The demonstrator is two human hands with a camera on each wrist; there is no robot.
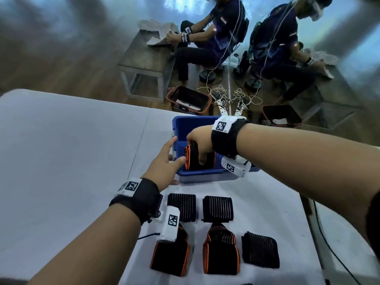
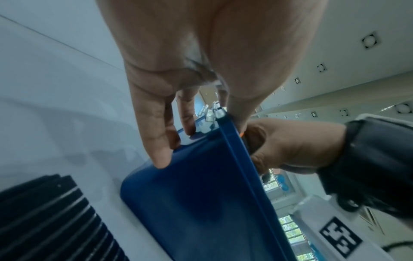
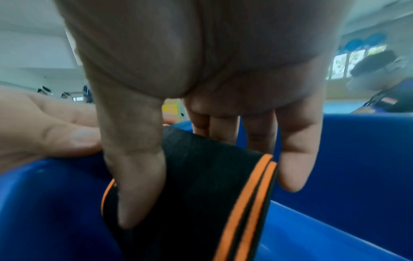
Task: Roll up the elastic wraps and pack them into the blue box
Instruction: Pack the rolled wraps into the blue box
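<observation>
The right hand is gripping a rolled wrap, thumb and fingers curled round it, lowering it into the blue box. The left hand, fingers straight, is bracing the box's left wall. Probably best to seat the roll upright against that wall before letting go, so it stays wound.

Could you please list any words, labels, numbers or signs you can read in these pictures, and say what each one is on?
No readable words or numbers show in any view.
The white tags on the left wrist band and the right wrist band carry only black-and-white square code patterns, no letters.
The blue box and the rolled wrap in the right hand show no print.
</observation>
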